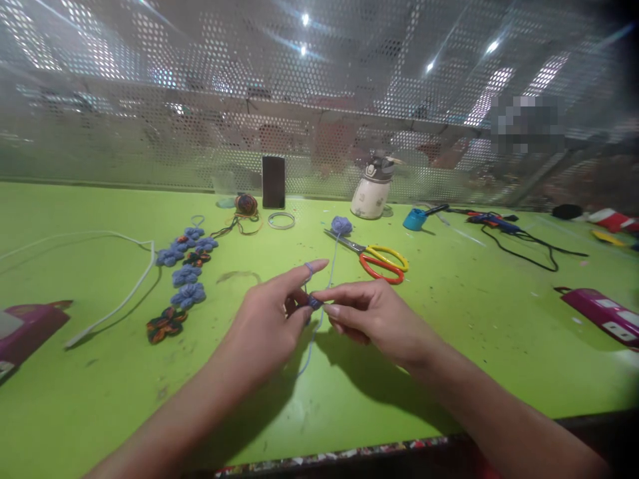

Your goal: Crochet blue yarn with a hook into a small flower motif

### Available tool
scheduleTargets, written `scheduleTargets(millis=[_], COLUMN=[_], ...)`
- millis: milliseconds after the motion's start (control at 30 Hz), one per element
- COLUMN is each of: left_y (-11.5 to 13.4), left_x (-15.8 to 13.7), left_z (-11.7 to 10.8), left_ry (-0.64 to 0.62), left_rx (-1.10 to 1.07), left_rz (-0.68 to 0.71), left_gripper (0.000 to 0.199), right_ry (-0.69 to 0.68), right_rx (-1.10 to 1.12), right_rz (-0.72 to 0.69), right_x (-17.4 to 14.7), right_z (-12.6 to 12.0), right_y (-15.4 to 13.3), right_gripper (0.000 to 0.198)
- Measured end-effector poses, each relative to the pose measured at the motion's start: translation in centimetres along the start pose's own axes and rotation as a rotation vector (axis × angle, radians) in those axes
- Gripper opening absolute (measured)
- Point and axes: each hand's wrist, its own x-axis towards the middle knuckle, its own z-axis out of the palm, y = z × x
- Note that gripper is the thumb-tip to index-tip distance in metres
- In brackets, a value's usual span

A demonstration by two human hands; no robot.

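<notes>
Near the middle of the table, my left hand [272, 306] pinches a small piece of blue-purple crochet work [314, 302] between thumb and fingers. A strand of yarn [308, 269] loops over its outstretched index finger. My right hand [367, 309] is closed in a pinch against the right side of the piece; any thin tool between its fingertips is too small to make out. Behind the hands sits a ball of blue-purple yarn [341, 225], from which a strand runs down past the piece. Scissors [382, 261] with yellow and red handles lie just beyond my right hand.
Several crocheted flowers [187, 275] lie at left, beside a white cable [144, 283]. Along the back are a multicoloured yarn ball [246, 204], a phone [273, 183], a ring [281, 220], a white jug [370, 196] and a blue holder [414, 219]. Purple power strips [602, 313] flank both sides.
</notes>
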Motion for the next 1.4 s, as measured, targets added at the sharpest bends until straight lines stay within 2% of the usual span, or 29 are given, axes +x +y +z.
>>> scheduleTargets(millis=[100, 167, 200, 267, 367, 467, 633, 833, 1033, 1267, 1400], left_y=[-0.2, -0.2, -0.2, -0.1, 0.0, 0.4, 1.3, 1.6, 1.8, 2.1, 2.0], left_x=[-0.5, -0.7, -0.7, -0.6, -0.2, 0.0, -0.2, -0.3, -0.5, -0.6, -0.5], left_z=[0.8, 1.0, 1.0, 0.6, -0.1, -0.6, -0.9, -1.2, -1.1, -1.1, -1.1], left_ry=[0.207, 0.323, 0.344, 0.303, 0.144, 0.098, 0.155, 0.143, 0.168, 0.177, 0.178], left_rx=[0.199, 0.167, 0.075, -0.231, -0.687, -0.844, -0.840, -0.834, -0.842, -0.859, -0.858], left_rz=[0.192, 0.238, 0.213, 0.077, -0.137, -0.205, -0.243, -0.261, -0.261, -0.261, -0.278], left_gripper=[0.043, 0.036, 0.034, 0.034, 0.035, 0.033, 0.033, 0.030, 0.030, 0.028, 0.027], right_ry=[0.067, 0.072, 0.068, 0.044, -0.005, -0.055, -0.029, 0.028, 0.077, 0.070, 0.058], right_rx=[0.195, 0.345, 0.401, 0.453, 0.425, 0.314, 0.061, -0.188, -0.402, -0.502, -0.499], right_rz=[-0.003, -0.065, -0.102, -0.160, -0.227, -0.268, -0.272, -0.442, -0.553, -0.644, -0.622], right_x=[0.2, 0.1, 0.0, -0.2, -0.5, -0.5, -0.5, -1.0, -1.5, -1.6, -1.7], right_z=[0.8, 1.4, 1.6, 1.8, 1.5, 0.7, -0.4, -1.0, -1.4, -1.9, -2.0], right_y=[0.5, 0.8, 0.9, 1.0, 1.0, 0.8, -0.1, -0.4, -0.6, -0.8, -0.8], right_gripper=[0.032, 0.031, 0.030, 0.026, 0.023, 0.031, 0.042, 0.037, 0.037, 0.040, 0.041])
